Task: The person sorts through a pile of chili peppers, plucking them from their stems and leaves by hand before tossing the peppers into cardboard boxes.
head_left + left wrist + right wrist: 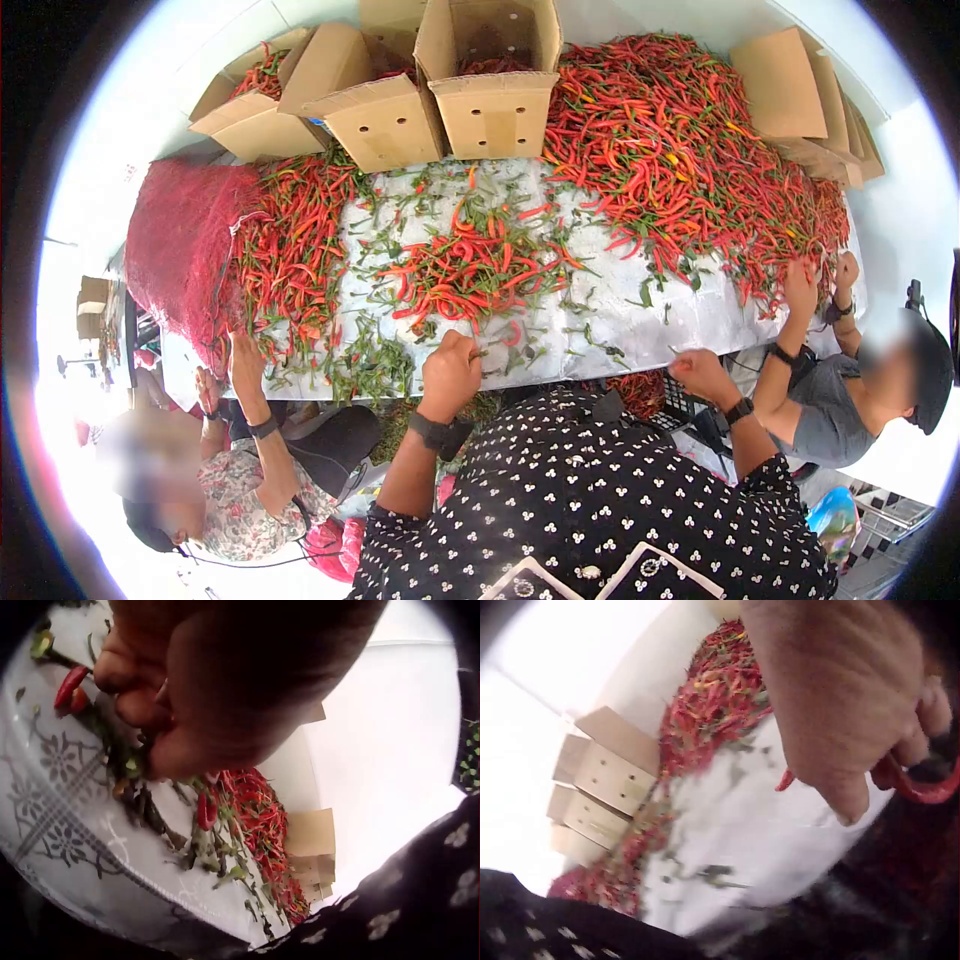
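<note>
My left hand (452, 378) is over the table's near edge, below a small heap of red chilies (470, 275). Its fingers are curled in, and the left wrist view shows the thumb and fingertips pinching a green chili stem (142, 739). Loose stems and a short red chili piece (71, 686) lie around that hand. Off the table's front edge, to the right, my right hand (705, 374) holds a red chili (928, 792), which curves out past its curled fingers. A red tip (784, 780) pokes out on the hand's other side.
Cardboard boxes (495, 115) line the back. A large chili pile (650, 140) covers the right side; another pile (295, 220) and red netting (185, 240) lie left. Below the front edge is a black crate (680, 403) beside red chilies. One person works on each side.
</note>
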Demonstrator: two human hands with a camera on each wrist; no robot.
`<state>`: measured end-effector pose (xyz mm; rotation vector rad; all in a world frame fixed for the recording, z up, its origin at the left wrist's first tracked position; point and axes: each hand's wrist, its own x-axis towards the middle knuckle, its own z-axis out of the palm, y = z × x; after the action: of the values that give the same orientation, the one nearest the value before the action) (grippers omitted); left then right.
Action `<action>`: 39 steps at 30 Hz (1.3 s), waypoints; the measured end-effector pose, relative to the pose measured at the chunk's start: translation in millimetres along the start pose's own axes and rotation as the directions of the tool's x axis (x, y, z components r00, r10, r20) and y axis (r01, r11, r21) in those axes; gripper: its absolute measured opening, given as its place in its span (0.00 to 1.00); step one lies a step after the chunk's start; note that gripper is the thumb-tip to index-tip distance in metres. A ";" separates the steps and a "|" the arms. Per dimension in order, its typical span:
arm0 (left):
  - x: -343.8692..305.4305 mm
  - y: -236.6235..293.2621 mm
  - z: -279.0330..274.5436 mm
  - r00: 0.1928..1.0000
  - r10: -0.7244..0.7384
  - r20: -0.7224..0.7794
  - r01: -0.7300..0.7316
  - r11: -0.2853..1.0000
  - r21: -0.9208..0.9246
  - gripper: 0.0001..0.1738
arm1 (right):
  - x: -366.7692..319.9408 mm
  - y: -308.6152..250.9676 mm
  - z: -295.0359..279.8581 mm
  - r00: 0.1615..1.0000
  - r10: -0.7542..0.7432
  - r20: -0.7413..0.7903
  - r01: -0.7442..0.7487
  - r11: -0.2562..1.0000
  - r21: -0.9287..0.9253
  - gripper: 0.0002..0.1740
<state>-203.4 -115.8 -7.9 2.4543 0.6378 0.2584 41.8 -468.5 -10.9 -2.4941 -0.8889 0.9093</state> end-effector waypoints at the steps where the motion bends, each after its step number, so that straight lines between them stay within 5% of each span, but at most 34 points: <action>1: -0.4 1.2 -3.6 1.000 -0.027 -0.015 0.027 0.998 0.051 0.04 | 15.5 -26.8 -6.0 0.999 0.040 0.031 -0.044 0.985 0.167 0.15; 3: 2.7 5.5 -11.2 0.998 -0.023 -0.060 0.028 0.997 0.076 0.05 | 43.9 -76.4 -14.1 0.990 -0.125 0.069 0.101 0.953 0.287 0.15; 6: 15.6 21.5 -10.7 0.983 0.023 -0.183 -0.017 0.999 0.034 0.06 | 91.2 -117.1 2.6 0.901 -0.224 0.372 -0.243 0.451 0.859 0.19; 7: 21.3 26.9 -7.1 0.983 0.098 -0.155 -0.101 0.995 -0.013 0.05 | 104.3 -127.4 8.6 0.855 -0.324 0.405 -0.343 0.232 0.910 0.19; 8: 26.5 31.7 -3.4 0.976 0.172 -0.133 -0.182 0.981 -0.062 0.05 | 111.2 -142.6 9.3 0.853 -0.326 0.408 -0.344 0.239 0.908 0.19; 10: 32.3 30.6 12.7 0.983 0.173 -0.061 -0.174 0.984 -0.022 0.05 | 119.4 -168.8 10.4 0.833 -0.361 0.420 -0.453 -0.008 0.891 0.19; 12: 35.8 28.6 22.2 0.987 0.155 0.051 -0.158 0.987 0.043 0.04 | 127.9 -175.0 13.8 0.805 -0.389 0.447 -0.491 -0.017 0.871 0.20; 22: 35.2 20.9 12.8 0.994 -0.007 -0.112 -0.018 0.976 -0.219 0.04 | 143.0 -165.5 18.0 0.844 -0.318 0.432 -0.474 -0.067 0.878 0.11; 27: 65.7 41.5 12.9 0.953 0.300 -0.037 -0.302 0.947 -0.107 0.08 | 153.3 -158.7 25.5 0.899 -0.229 0.373 -0.400 -0.082 0.913 0.11; 29: 74.1 30.5 19.7 0.970 0.243 0.025 -0.244 0.969 0.029 0.10 | 156.3 -160.3 26.6 0.896 -0.255 0.362 -0.396 -0.096 0.913 0.11; 31: 79.5 27.4 6.6 0.973 0.180 -0.146 -0.148 0.967 0.208 0.10 | 157.1 -161.2 23.7 0.894 -0.283 0.348 -0.391 -0.110 0.914 0.12; 32: 77.3 25.7 -1.3 0.985 0.079 -0.150 -0.052 0.982 0.179 0.09 | 155.3 -160.7 23.1 0.893 -0.308 0.329 -0.379 -0.118 0.918 0.12; 39: 56.9 4.1 -24.1 0.972 0.002 -0.235 -0.006 1.000 -0.016 0.06 | 145.9 -170.1 10.2 0.864 -0.369 0.342 -0.412 -0.130 0.902 0.13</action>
<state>-160.2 -78.5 16.3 2.4287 0.7269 0.5595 47.5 -244.5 0.0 -0.7352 0.0499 1.4849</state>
